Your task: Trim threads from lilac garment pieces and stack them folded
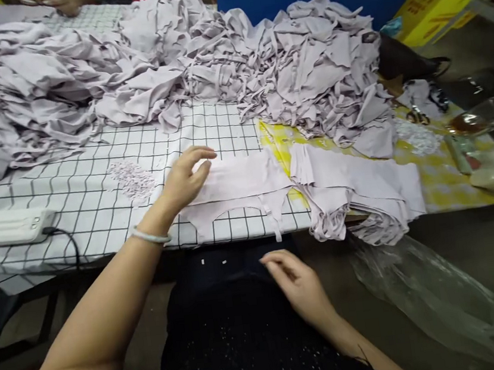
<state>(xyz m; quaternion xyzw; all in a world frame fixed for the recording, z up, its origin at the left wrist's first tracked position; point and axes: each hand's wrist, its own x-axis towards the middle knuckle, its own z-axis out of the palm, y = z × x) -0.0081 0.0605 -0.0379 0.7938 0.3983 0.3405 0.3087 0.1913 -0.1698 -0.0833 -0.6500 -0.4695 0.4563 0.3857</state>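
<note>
A flat, pale lilac cloth piece [241, 176] lies near the table's front edge, with a curved cut-out and a narrow strip hanging at its lower side. Over its left end is my left hand [187, 177], thumb and fingers apart, holding nothing. My right hand [299, 283] is in front of the table edge, above my lap, its fingers curled together; whatever is between them cannot be made out. Right of the flat piece, a layered stack of similar pieces [368, 185] overhangs the edge.
Large heaps of lilac cloth [313, 63] cover the back. Small scraps [133, 181] and a white power bank [9, 227] with a black cable lie left. A clear plastic bag [431, 288] hangs at right. Another person's hand [66, 2] shows at the top left.
</note>
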